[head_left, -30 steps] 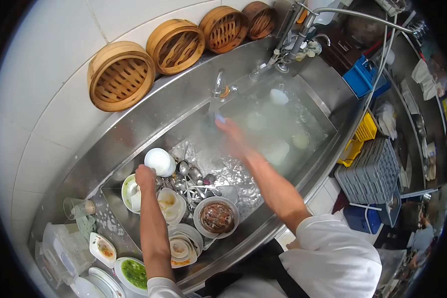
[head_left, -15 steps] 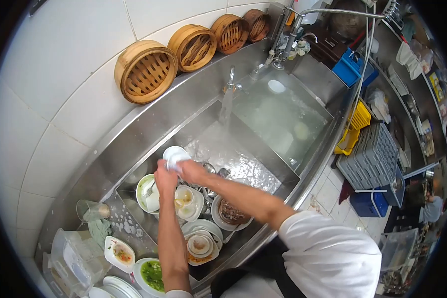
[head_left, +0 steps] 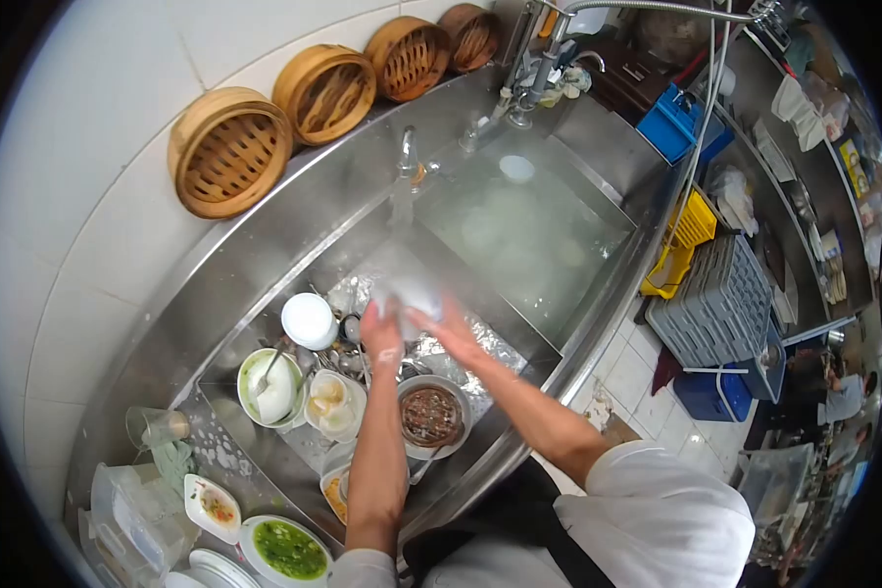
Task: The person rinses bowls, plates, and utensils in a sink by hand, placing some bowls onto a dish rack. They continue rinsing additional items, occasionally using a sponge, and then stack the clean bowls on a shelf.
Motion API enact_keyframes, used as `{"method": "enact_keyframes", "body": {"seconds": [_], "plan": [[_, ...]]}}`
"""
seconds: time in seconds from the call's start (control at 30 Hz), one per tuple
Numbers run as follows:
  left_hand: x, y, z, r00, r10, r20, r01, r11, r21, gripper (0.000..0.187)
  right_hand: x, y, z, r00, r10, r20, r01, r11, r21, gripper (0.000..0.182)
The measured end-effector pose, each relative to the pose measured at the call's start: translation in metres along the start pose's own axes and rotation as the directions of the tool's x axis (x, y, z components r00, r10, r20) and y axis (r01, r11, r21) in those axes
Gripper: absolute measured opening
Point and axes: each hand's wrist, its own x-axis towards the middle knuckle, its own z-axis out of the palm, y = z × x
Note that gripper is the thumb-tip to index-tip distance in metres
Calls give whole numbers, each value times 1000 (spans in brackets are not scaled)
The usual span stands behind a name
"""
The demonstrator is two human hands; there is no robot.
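Both my left hand (head_left: 382,333) and my right hand (head_left: 446,328) grip a white dish (head_left: 409,292), smeared by motion, over the basin and close below the running tap (head_left: 408,152). A white round bowl (head_left: 310,321) lies left of my left hand, beside scattered cutlery. Nearer to me are a green-rimmed bowl (head_left: 255,377) with a spoon in it and white bowls (head_left: 333,407) holding yellowish scraps. Under my right forearm's left side sits a bowl of brown food remains (head_left: 431,416). My left forearm partly hides an orange-stained dish (head_left: 336,495).
A second basin (head_left: 519,245) full of cloudy water adjoins on the right. Bamboo steamers (head_left: 230,152) line the back ledge. At the lower left stand a glass (head_left: 155,428), clear plastic containers (head_left: 137,514) and a dish of green food (head_left: 289,549). Grey racks (head_left: 710,304) stand to the right.
My hands have moved right, away from the white round bowl, carrying the white dish towards the tap's stream. The whole view has shifted, so the surroundings appear further left.
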Motion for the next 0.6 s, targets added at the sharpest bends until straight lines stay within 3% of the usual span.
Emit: {"method": "enact_keyframes", "body": {"seconds": [0.03, 0.07, 0.1, 0.17, 0.2, 0.23, 0.27, 0.3, 0.33, 0.4, 0.43, 0.47, 0.5, 0.53, 0.6], "plan": [[-6, 24, 22, 976, 218, 9, -203, 895, 398, 24, 11, 1, -38, 999, 38, 23, -34, 989, -141, 53], [-4, 37, 42, 932, 326, 157, -361, 863, 353, 27, 25, 2, -74, 996, 75, 53, -57, 958, -281, 53], [4, 43, 65, 908, 248, 337, -338, 910, 242, 31, 33, 23, -94, 952, -247, -181, 132, 864, -485, 46], [22, 55, 108, 887, 342, 310, -407, 896, 177, 36, 76, 64, -134, 943, -63, -327, -105, 876, -471, 42], [39, 61, 125, 940, 292, 179, -294, 956, -16, 33, 111, 107, -155, 938, 84, -337, -251, 834, -492, 46], [56, 63, 124, 973, 222, 61, -203, 953, -225, 30, 141, 155, -176, 908, 312, -280, -398, 851, -344, 44], [70, 71, 106, 981, 174, 83, -139, 938, -319, 27, 144, 155, -180, 871, 436, -225, -426, 900, 94, 42], [77, 84, 91, 984, 131, 122, -69, 907, -415, 23, 140, 148, -182, 826, 549, -130, -418, 750, 513, 40], [82, 87, 78, 980, 100, 172, 1, 861, -509, 20, 138, 141, -173, 837, 521, -166, -366, 761, 536, 39], [76, 84, 9, 984, 161, -79, -176, 947, -269, 14, 142, 119, -150, 854, 450, -259, -234, 779, 582, 37], [75, 68, -28, 908, 308, -283, -334, 942, -44, 16, 136, 89, -129, 891, 380, -250, -203, 825, 527, 37], [74, 49, -67, 648, 545, -531, -277, 819, 502, 19, 130, 55, -103, 922, 307, -235, -168, 866, 472, 37], [70, 24, -112, 474, 684, -554, 14, 624, 781, 29, 130, 34, -81, 958, 255, -133, -187, 904, 385, 38], [66, 6, -136, 520, 535, -666, 399, 537, 743, 24, 133, 13, -59, 978, 205, -23, -189, 936, 298, 39], [67, 20, -154, 808, 177, -561, 452, 423, 785, 22, 125, -40, -15, 976, 111, 189, -208, 740, 640, 43]]}}
